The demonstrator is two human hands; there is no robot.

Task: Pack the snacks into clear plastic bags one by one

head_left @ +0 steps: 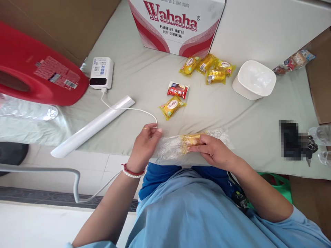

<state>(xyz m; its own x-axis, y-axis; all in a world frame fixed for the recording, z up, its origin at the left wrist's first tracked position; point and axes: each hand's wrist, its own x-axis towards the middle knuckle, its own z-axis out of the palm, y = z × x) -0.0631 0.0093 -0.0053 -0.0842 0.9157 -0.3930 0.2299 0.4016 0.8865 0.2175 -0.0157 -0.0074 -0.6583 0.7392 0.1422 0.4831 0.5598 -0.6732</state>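
While the right hand (pixel 216 150) curls its fingers over a yellow-gold snack item (pixel 190 140) in clear plastic film (pixel 169 146), gripping it against the table (pixel 152 77), the left hand (pixel 147 143) has thumb and fingers bent close together at the film's left end; whether it pinches the film or the white cable (pixel 139 109) cannot be told.

Wrapping looks partly done: film surrounds the snack item between the hands, but both its ends spread out loose and crumpled, so closing them seems to be what is left. Whether that bundle holds one packet or more is hidden.

Outside the film, counted: five yellow snack packets, one (pixel 172 106) just beyond the gap between the hands and four (pixel 216 76) clustered farther beyond the right hand; one red-and-white snack packet (pixel 177 90) touching the nearer yellow one; one white plastic tub (pixel 245 84), beyond and right of the right hand; one glossy white tube (pixel 93 127), left of the left hand; one Wahaha carton (pixel 178 27), farthest beyond both.
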